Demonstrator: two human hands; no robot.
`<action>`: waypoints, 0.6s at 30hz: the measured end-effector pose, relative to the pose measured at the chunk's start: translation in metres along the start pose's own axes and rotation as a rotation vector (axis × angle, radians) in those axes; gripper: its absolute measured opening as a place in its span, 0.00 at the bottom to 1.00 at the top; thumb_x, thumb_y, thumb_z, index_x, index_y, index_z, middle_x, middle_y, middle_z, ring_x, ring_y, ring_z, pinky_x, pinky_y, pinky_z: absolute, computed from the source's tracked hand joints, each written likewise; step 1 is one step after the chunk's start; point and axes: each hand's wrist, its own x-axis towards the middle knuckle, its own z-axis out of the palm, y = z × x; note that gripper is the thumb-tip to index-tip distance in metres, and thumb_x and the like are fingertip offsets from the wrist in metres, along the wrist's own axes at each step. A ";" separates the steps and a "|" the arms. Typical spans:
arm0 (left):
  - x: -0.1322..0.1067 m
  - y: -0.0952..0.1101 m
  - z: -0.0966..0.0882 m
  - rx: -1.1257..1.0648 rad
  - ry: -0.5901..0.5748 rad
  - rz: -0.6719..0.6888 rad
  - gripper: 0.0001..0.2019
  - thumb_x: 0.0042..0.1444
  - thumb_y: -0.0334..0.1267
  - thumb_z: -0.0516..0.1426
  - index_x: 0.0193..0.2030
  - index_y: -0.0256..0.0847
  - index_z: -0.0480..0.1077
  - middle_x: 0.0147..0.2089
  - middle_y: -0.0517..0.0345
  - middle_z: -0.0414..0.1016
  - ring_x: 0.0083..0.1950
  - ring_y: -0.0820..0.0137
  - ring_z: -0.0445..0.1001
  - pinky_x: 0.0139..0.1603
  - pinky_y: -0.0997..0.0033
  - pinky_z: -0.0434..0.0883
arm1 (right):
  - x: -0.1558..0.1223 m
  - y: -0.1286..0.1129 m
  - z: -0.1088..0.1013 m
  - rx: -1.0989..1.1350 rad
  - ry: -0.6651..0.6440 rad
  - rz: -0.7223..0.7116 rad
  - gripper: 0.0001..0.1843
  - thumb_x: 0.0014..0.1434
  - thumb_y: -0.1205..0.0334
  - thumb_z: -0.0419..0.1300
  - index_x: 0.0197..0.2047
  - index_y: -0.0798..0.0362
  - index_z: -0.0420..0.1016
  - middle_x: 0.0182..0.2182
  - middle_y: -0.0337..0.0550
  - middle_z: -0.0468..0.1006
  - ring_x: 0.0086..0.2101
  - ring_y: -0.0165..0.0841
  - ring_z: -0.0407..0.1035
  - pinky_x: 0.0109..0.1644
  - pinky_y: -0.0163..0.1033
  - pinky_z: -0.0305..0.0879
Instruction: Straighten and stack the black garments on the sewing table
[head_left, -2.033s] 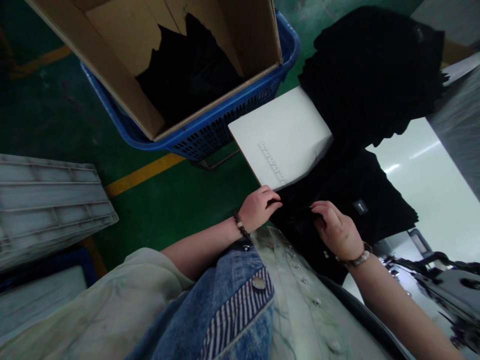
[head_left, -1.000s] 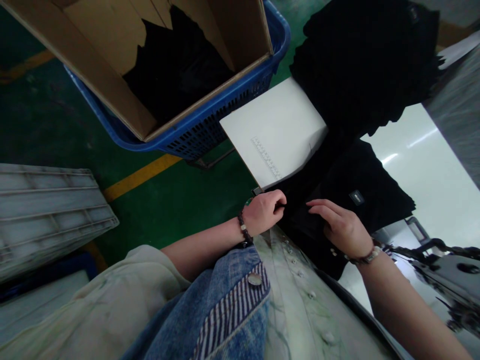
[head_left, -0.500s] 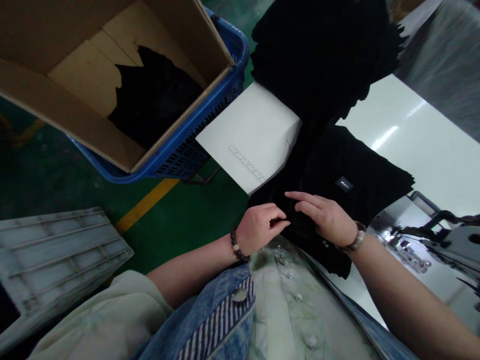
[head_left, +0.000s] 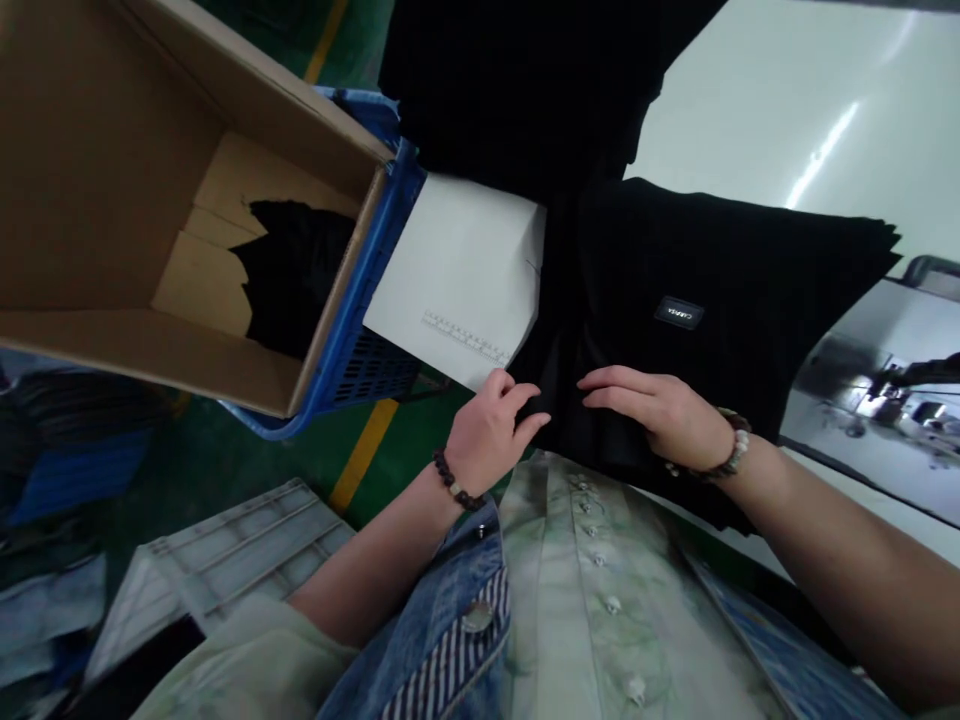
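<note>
A black cloth piece (head_left: 750, 260) with a small dark label (head_left: 679, 312) in light lettering lies spread in front of me. My right hand (head_left: 664, 415) rests on its near part, fingers stretched out toward the left. At the cloth's near left edge is my left hand (head_left: 491, 430), its thumb and fingers curved with a gap between the tips. Black cloth shows in that gap; no firm grip on it is visible. Behind lies a stack of black cloth (head_left: 517, 90). To the left of the labelled piece is a white board (head_left: 465, 260) with a printed ruler scale.
An open cardboard box (head_left: 240, 375) holding black cloth (head_left: 300, 270) sits in a blue plastic basket (head_left: 360, 270) at left. A pale ribbed panel (head_left: 247, 545) stands on the green floor. White tabletop (head_left: 735, 120) and metal machine parts (head_left: 870, 390) are at right.
The view has shifted, bringing the label and box into different positions. My left hand's thumb and fingertips have parted, and the hands are farther from each other.
</note>
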 end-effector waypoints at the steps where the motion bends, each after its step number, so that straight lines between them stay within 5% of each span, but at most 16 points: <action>1: 0.001 -0.002 0.000 0.046 0.019 -0.019 0.11 0.53 0.39 0.57 0.42 0.37 0.68 0.39 0.55 0.63 0.36 0.71 0.67 0.38 0.70 0.69 | -0.001 0.000 0.001 0.012 0.003 0.009 0.19 0.51 0.81 0.42 0.39 0.54 0.65 0.42 0.48 0.71 0.40 0.31 0.69 0.39 0.35 0.68; 4: 0.001 -0.006 -0.003 0.142 0.136 -0.032 0.07 0.51 0.35 0.58 0.36 0.36 0.68 0.37 0.55 0.61 0.35 0.71 0.66 0.37 0.71 0.69 | -0.003 0.001 0.003 0.034 0.009 0.022 0.18 0.51 0.80 0.42 0.39 0.54 0.66 0.42 0.48 0.71 0.40 0.32 0.69 0.39 0.36 0.68; 7: 0.002 -0.003 -0.002 0.144 0.203 0.096 0.02 0.53 0.32 0.55 0.34 0.37 0.68 0.35 0.56 0.61 0.36 0.71 0.66 0.38 0.72 0.68 | -0.004 0.001 0.003 0.071 0.034 0.035 0.17 0.53 0.79 0.43 0.38 0.54 0.65 0.42 0.49 0.70 0.39 0.32 0.69 0.39 0.36 0.68; 10: 0.006 0.011 0.003 0.119 0.088 0.247 0.08 0.54 0.34 0.56 0.41 0.38 0.67 0.38 0.55 0.63 0.40 0.70 0.66 0.41 0.71 0.69 | -0.005 0.002 0.002 0.150 0.088 0.041 0.12 0.55 0.75 0.46 0.38 0.53 0.65 0.41 0.48 0.70 0.39 0.31 0.68 0.39 0.36 0.67; 14: 0.017 0.024 0.008 0.241 -0.131 0.256 0.21 0.52 0.32 0.57 0.53 0.41 0.60 0.40 0.56 0.61 0.39 0.69 0.65 0.39 0.69 0.69 | -0.006 0.004 -0.001 0.255 0.174 0.051 0.06 0.56 0.70 0.52 0.37 0.52 0.65 0.39 0.47 0.68 0.37 0.31 0.67 0.37 0.35 0.66; 18: 0.022 0.024 0.007 0.332 -0.200 0.278 0.14 0.54 0.32 0.53 0.49 0.41 0.63 0.39 0.55 0.61 0.38 0.68 0.65 0.38 0.69 0.69 | -0.006 0.006 -0.002 0.274 0.195 0.066 0.04 0.56 0.70 0.53 0.36 0.53 0.65 0.37 0.46 0.67 0.35 0.30 0.65 0.36 0.34 0.64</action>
